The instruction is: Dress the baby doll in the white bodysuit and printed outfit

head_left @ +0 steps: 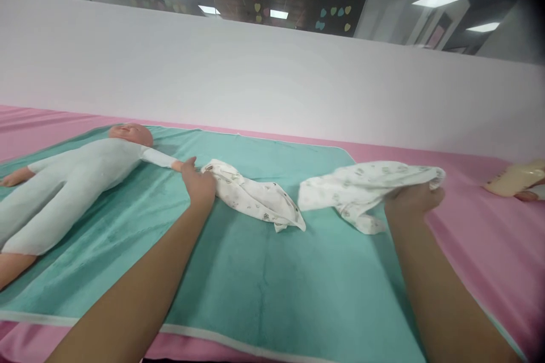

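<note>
My left hand (199,186) is closed on the left end of a crumpled white cloth piece (259,201) with small dark prints, which looks like a baby garment. That hand is right beside the doll's outstretched hand; whether they touch, I cannot tell. On the right, my right hand (415,199) grips the far end of a second white cloth piece (353,184) with pale green prints, its folds hanging over the fingers. The two cloths nearly meet at the middle. A baby doll (89,170) in a pale one-piece suit lies on its back at the left.
A teal towel (255,289) with a white edge lies under the doll and cloths, over a pink table cover (481,215). A beige object (513,177), partly cut off, is at the far right. Behind stands a low white wall (264,79) with glass above.
</note>
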A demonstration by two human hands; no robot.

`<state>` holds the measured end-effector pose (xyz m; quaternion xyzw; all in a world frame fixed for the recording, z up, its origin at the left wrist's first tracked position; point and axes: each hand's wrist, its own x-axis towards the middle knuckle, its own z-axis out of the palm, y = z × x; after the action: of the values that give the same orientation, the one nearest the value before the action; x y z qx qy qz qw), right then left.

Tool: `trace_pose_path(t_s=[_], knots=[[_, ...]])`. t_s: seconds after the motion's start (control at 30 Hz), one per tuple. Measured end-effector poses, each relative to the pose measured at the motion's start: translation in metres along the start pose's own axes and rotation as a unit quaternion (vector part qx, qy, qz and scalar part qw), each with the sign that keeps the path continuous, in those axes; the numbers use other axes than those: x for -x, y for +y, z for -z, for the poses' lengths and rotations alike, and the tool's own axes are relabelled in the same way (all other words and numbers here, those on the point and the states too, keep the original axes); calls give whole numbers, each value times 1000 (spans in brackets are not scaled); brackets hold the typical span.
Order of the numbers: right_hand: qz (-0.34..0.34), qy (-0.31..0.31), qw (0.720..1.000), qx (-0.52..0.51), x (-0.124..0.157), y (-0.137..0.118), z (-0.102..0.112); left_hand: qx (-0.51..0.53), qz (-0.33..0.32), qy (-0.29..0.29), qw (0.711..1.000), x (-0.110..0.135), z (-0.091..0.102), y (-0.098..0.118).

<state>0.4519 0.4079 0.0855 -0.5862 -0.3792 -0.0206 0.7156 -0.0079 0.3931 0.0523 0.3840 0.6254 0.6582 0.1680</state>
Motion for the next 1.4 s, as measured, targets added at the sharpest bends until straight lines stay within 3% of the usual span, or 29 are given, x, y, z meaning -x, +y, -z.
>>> trace_pose_path(t_s=[0.07, 0.1, 0.2, 0.27, 0.33, 0.4, 0.43, 0.53, 0.6, 0.7, 0.83, 0.97, 1.17, 1.27, 1.4], knots=[[-10, 49, 996, 67, -1, 8, 7, -90, -136, -52, 985, 11, -4, 7], [1, 46, 994, 99, 4, 9, 6, -127, -202, -97, 966, 18, -8, 12], [118, -102, 971, 179, 36, -3, -11, -218, -311, -260, 888, 37, -19, 23], [209, -299, 913, 182, 67, -20, -27, -287, -316, -336, 840, 46, -22, 28], [253, -502, 811, 163, 96, -38, -39, -347, -302, -357, 813, 52, -22, 31], [288, -595, 733, 160, 119, -53, -45, -378, -284, -360, 804, 56, -21, 35], [294, -611, 715, 169, 126, -57, -46, -381, -267, -371, 804, 57, -21, 37], [258, -602, 720, 227, 126, -57, -44, -376, -212, -425, 796, 60, -20, 42], [213, -583, 731, 284, 112, -48, -43, -392, -197, -415, 797, 59, -20, 44], [130, -542, 746, 364, 83, -29, -39, -434, -203, -305, 823, 48, -16, 41], [86, -481, 774, 402, 68, -19, -34, -503, -252, -167, 810, 31, -8, 28], [50, -505, 836, 206, 105, -38, -45, -543, -230, -99, 801, 23, -4, 15], [-49, -595, 800, 62, 183, -70, -104, -536, -211, -102, 811, 15, 1, 1], [-119, -616, 779, 0, 192, -74, -127, -540, -252, -93, 798, 9, 4, -2], [-179, -660, 725, -82, 180, -70, -131, -514, -354, -69, 778, 4, 4, 0]])
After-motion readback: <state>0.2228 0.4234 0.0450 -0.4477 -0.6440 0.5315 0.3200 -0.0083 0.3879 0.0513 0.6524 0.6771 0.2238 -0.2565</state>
